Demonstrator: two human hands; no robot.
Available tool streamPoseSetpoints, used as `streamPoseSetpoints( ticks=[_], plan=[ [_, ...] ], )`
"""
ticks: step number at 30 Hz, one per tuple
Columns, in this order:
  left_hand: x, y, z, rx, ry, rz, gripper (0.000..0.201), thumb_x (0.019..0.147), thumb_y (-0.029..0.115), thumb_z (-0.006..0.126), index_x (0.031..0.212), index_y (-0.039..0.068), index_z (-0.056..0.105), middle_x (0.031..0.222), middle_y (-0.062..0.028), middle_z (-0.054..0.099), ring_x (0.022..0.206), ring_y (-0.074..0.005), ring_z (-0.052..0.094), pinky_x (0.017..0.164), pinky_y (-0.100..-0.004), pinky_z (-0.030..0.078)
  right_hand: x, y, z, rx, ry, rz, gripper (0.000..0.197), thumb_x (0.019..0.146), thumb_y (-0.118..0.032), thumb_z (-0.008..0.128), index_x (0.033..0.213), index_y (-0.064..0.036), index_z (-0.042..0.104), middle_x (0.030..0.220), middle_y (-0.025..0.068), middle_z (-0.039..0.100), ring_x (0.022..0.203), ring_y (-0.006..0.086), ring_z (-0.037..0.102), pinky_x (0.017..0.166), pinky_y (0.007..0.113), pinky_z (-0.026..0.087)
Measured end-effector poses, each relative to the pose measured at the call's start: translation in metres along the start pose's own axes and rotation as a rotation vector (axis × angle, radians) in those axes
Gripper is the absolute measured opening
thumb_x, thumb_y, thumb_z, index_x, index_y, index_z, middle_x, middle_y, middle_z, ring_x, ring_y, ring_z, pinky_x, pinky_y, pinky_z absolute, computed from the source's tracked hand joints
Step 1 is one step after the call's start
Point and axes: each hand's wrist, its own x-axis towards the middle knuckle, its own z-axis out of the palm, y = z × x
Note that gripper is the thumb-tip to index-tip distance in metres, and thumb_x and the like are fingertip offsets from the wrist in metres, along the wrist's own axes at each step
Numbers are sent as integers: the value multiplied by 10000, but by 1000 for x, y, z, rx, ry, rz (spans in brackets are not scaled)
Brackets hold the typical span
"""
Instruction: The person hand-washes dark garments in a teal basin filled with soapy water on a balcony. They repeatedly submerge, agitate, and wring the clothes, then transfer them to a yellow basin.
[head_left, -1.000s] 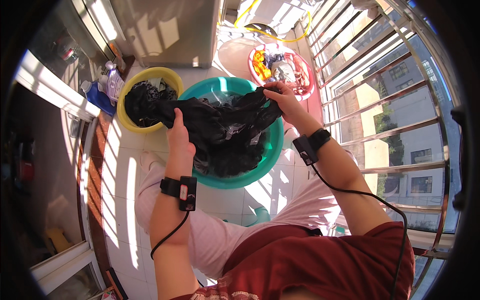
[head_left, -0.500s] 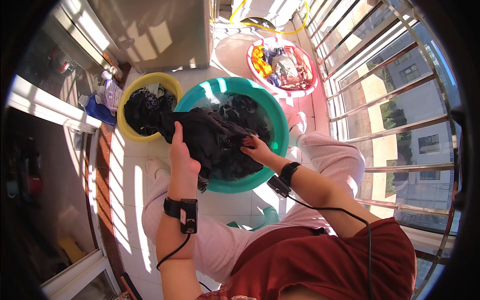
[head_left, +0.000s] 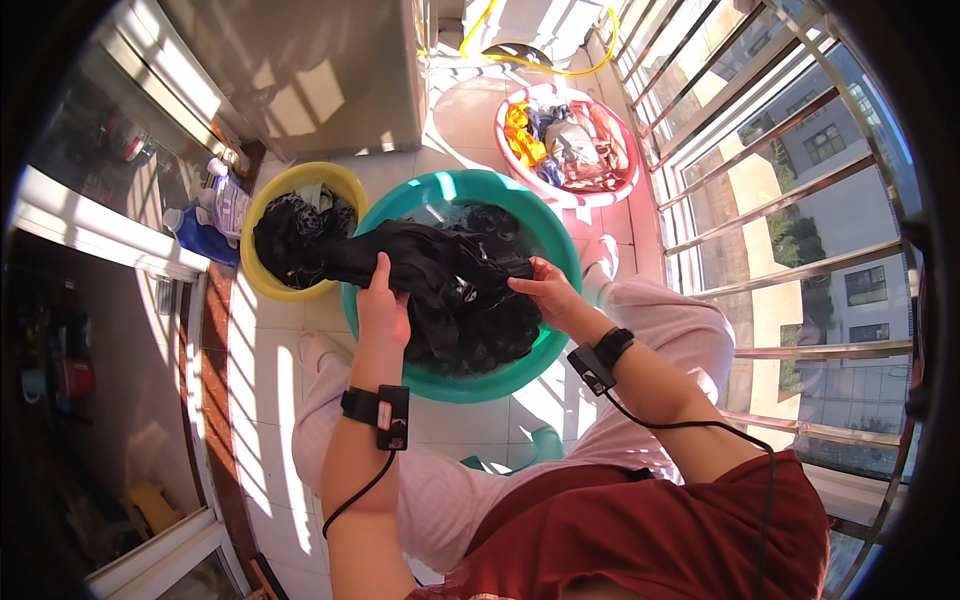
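Observation:
A wet black garment (head_left: pixel 420 262) stretches between my two hands above the large green basin (head_left: pixel 566 255). My left hand (head_left: pixel 382 308) grips it on the left side, thumb on top, with the other fingers hidden under the cloth. On the right, my right hand (head_left: pixel 552 292) pinches the garment's edge between thumb and fingers. More dark clothes (head_left: pixel 475 340) lie in sudsy water in the basin below. The garment's left end reaches over the basin rim toward the yellow basin (head_left: pixel 262 262), which holds black and patterned clothes (head_left: pixel 290 235).
A pink basket (head_left: pixel 600 195) of colourful clothes stands at the far right. Blue (head_left: pixel 200 235) and white bottles (head_left: pixel 226 200) are beside the yellow basin. A yellow hose (head_left: pixel 540 68) lies at the back. Window bars (head_left: pixel 800 265) line the right, and a wristband cable (head_left: pixel 690 427) hangs from my right arm.
My right hand has moved right and lifted its edge of the black garment, spreading the cloth wider. My left hand has shifted slightly right, still holding on.

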Motion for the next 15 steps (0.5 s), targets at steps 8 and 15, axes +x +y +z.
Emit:
streamPoseSetpoints(
  ticks=[8, 15],
  plan=[
    [-9, -64, -27, 1343, -99, -33, 839, 680, 244, 813, 1340, -40, 379, 1312, -173, 483, 1192, -284, 495, 1001, -364, 403, -38, -44, 2, -228, -171, -302, 245, 863, -18, 664, 1085, -24, 561, 1045, -4, 605, 950, 69, 567, 888, 246, 449],
    [-70, -62, 18, 1603, -481, 561, 958, 643, 335, 843, 1411, 85, 326, 1447, -128, 372, 1382, -291, 301, 1119, -478, 200, -64, 9, 27, -585, -230, -188, 380, 875, -49, 641, 1236, -7, 531, 1139, 44, 586, 1051, 130, 545, 905, 271, 449]
  ],
)
